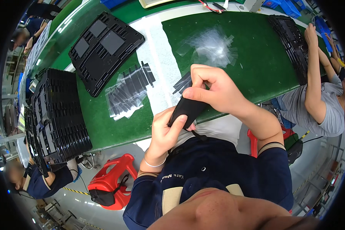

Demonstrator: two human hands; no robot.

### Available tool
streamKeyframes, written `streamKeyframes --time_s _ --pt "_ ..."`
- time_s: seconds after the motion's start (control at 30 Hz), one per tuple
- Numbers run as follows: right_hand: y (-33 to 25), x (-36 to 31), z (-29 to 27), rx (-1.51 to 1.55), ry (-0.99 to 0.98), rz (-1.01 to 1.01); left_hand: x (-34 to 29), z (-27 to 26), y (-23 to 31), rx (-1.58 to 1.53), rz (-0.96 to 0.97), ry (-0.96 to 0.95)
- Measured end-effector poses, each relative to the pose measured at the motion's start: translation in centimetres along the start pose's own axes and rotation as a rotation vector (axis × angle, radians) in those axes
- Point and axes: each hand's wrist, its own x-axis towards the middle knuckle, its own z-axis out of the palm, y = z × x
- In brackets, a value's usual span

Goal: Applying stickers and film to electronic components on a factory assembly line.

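Close to my body, at the near edge of the green table, both hands hold a flat matte black piece (190,109); its exact kind cannot be made out. My left hand (165,132) grips its lower left end, thumb on top. My right hand (217,89) pinches the upper edge between thumb and curled fingers. Just beyond lie dark strips (183,83), partly hidden by my right hand. To the left, a row of black strips in clear film (130,89) is spread on the table. A black plastic panel (99,63) with grey rectangles rests farther left.
A pile of clear film pieces (214,48) lies beyond my right hand. Black panels are stacked at left (61,115) and right (289,44). A white strip (157,50) crosses the green table (257,61). A co-worker in grey (322,103) sits right; red stools (113,180) stand below.
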Motion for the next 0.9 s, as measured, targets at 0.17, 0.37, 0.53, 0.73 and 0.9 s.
streamKeyframes --time_s 0.17,0.37,0.53,0.73,0.9 --pt "0.1 0.3 -0.7 0.434 -0.124 0.237 -0.2 -0.3 0.3 -0.299 -0.083 0.049" --pt "0.8 -0.4 -0.6 0.549 -0.074 0.446 0.0 -0.2 0.5 -0.419 -0.073 0.062" --pt "0.9 -0.5 -0.6 0.692 -0.103 0.536 0.0 -0.3 0.2 -0.368 -0.073 0.062" --pt "2.2 -1.1 0.1 0.491 -0.039 0.314 -0.1 -0.3 0.3 -0.370 -0.093 0.079" --pt "2.1 -1.7 0.2 -0.171 0.146 -0.185 -0.4 -0.3 0.3 -0.286 -0.092 0.096"
